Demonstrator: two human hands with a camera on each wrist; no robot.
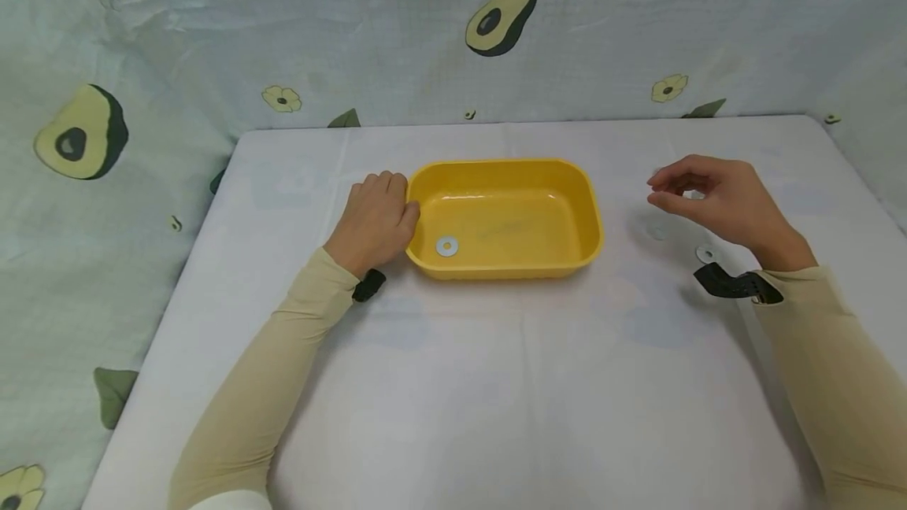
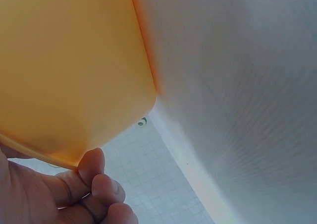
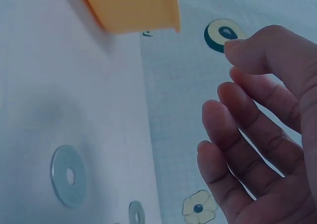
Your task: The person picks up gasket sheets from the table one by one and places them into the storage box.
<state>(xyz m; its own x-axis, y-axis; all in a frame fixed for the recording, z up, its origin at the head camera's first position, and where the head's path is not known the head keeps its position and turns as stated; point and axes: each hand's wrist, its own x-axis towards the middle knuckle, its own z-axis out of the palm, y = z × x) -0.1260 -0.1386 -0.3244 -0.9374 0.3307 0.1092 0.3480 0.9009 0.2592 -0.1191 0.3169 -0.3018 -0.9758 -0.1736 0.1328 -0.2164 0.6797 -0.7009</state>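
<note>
A yellow rectangular tray (image 1: 505, 267) stands on the white table. My left hand (image 1: 377, 219) grips its left rim, thumb on the inner side and fingers outside. In the left wrist view, fingers (image 2: 91, 164) curl against the rim beside the tray's wall (image 2: 74, 60). One flat metal washer (image 1: 446, 246) lies inside the tray, near its front left corner. To the right of the tray, my right hand (image 1: 730, 199) hovers above the table with loosely bent fingers, thumb and fingertips apart, holding nothing. Below it a washer (image 1: 705, 254) lies on the table; the right wrist view shows a second washer (image 3: 136, 212).
The table (image 1: 524, 400) has a white cover. Behind it and at its left hangs pale cloth (image 1: 397, 38) printed with avocados and flowers. Black straps (image 1: 737, 283) circle the wrists over beige sleeves (image 1: 248, 392).
</note>
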